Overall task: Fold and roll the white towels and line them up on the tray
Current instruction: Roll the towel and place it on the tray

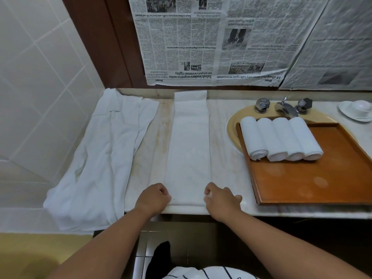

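Left hand (154, 195) and right hand (221, 195) are pinching the near corners of the folded towel (189, 148), which is lying as a strip toward 12 o'clock on the counter (221, 137); the rolling step is apparently beginning. The next move is calling for an even roll away from the counter edge, then placing at 3 o'clock on the tray (302, 178), where bare room is showing beside four rolled towels (279, 137).

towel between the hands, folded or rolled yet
Folded, not rolled: the towel lies flat as a long narrow strip on the counter.
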